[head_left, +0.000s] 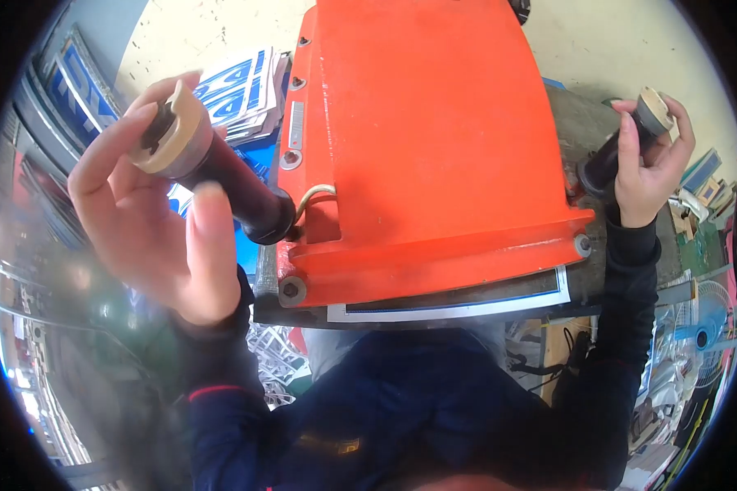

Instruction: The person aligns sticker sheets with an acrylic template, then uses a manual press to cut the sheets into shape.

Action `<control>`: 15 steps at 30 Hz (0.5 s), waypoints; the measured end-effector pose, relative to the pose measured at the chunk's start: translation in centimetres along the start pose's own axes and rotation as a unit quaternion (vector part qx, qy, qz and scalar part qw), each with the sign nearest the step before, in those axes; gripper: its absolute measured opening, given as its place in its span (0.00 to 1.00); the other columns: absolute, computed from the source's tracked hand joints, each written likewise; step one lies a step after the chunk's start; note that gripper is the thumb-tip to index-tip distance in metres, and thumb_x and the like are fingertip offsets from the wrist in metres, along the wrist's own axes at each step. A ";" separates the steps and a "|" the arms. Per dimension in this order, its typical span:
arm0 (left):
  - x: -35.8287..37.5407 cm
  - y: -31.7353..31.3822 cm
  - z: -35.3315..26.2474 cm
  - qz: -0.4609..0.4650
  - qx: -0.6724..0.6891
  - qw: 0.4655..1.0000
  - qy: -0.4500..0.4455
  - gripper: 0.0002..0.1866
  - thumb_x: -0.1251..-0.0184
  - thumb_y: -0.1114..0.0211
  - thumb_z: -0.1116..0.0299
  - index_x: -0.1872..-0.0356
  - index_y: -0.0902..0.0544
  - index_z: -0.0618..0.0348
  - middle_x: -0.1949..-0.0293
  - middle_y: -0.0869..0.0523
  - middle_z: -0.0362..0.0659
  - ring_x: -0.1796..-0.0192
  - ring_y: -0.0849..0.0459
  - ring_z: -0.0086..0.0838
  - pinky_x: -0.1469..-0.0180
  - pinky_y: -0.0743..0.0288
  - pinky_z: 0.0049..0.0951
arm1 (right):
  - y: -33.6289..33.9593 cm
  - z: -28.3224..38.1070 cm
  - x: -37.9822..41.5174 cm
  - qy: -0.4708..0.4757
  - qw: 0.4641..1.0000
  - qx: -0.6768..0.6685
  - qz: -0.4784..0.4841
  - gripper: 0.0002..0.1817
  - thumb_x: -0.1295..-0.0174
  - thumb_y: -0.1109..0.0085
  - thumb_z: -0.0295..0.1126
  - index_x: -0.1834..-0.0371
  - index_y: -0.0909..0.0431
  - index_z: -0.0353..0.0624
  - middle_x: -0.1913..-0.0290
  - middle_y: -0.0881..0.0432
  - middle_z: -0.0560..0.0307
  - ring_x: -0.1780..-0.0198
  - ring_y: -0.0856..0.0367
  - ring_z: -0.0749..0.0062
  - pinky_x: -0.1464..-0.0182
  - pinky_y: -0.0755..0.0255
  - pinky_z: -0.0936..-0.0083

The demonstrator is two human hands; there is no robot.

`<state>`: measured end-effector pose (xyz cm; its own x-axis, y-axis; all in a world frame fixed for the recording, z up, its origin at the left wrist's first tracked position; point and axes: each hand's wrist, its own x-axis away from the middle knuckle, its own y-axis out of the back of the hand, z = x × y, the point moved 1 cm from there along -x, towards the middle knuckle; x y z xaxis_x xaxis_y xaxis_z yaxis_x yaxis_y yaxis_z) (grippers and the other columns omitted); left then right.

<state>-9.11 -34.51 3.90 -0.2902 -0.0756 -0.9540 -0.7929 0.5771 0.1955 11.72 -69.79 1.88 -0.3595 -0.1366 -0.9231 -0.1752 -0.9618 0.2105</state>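
A large orange machine cover (434, 123) fills the middle of the head view, with bolts along its left side and front corners. On its left, a black handle (246, 192) with a beige cap sticks up at a tilt. The fingers of my left hand (139, 237) curl around that cap, and the thumb lies along the near side. Across on the right, my right hand (651, 176) is closed around a second black handle (604, 164), also beige-capped. A white sheet with a dark inner border (458, 309) lies under the cover's front edge.
A stack of blue and white printed sheets (246, 90) sits behind the left handle. Framed blue panels (82, 90) lean at far left. To the right stands a blue fan (703, 335). Cut scraps (274, 360) lie below the table's left edge.
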 end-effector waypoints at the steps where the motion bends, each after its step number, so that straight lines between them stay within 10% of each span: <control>1: 0.0 0.1 0.0 0.020 -0.001 1.000 0.004 0.36 0.29 0.36 0.45 0.33 0.34 0.63 0.39 0.23 0.74 0.43 0.13 0.46 0.44 0.15 0.40 | -0.1 -0.2 -0.1 0.017 1.000 0.019 -0.014 0.27 0.32 0.37 0.20 0.33 0.37 0.37 0.53 0.14 0.46 0.50 0.14 0.69 0.48 0.21 0.75; 5: 0.6 -1.4 -0.5 -0.080 0.123 0.978 0.150 0.63 0.43 0.41 0.22 0.21 0.53 0.62 0.33 0.36 0.84 0.37 0.19 0.60 0.42 0.17 0.48 | 0.9 -1.2 -0.5 0.027 0.998 0.055 -0.024 0.30 0.31 0.39 0.20 0.28 0.41 0.35 0.53 0.14 0.45 0.51 0.14 0.68 0.46 0.22 0.76; 8: 4.3 -1.3 2.5 0.023 0.163 0.943 0.288 0.68 0.47 0.48 0.14 0.19 0.54 0.61 0.26 0.37 0.69 0.24 0.34 0.55 0.35 0.24 0.52 | 2.1 -2.8 -1.1 0.037 0.996 0.071 -0.035 0.34 0.31 0.38 0.21 0.25 0.43 0.36 0.52 0.14 0.43 0.49 0.14 0.67 0.44 0.23 0.75; 10: 6.0 -1.6 6.5 0.228 0.292 0.911 0.181 0.75 0.49 0.28 0.27 0.20 0.67 0.67 0.21 0.48 0.61 0.18 0.50 0.50 0.21 0.57 0.50 | 3.2 -4.4 -1.2 0.008 0.995 0.091 -0.051 0.35 0.31 0.37 0.22 0.24 0.43 0.36 0.50 0.14 0.40 0.48 0.14 0.65 0.43 0.23 0.74; 15: 7.3 -2.4 7.8 0.373 0.049 0.921 0.102 0.71 0.58 0.16 0.46 0.20 0.55 0.64 0.20 0.47 0.60 0.20 0.49 0.60 0.21 0.54 0.55 | 5.6 -8.0 -2.3 0.002 0.985 0.158 -0.068 0.35 0.31 0.35 0.26 0.24 0.42 0.37 0.45 0.18 0.43 0.49 0.15 0.67 0.46 0.22 0.75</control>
<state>-5.09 -30.09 -5.33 -0.8376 0.2261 -0.4972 -0.2827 0.5994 0.7488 18.86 -76.72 2.58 -0.3101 -0.0126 -0.9506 -0.4979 -0.8497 0.1737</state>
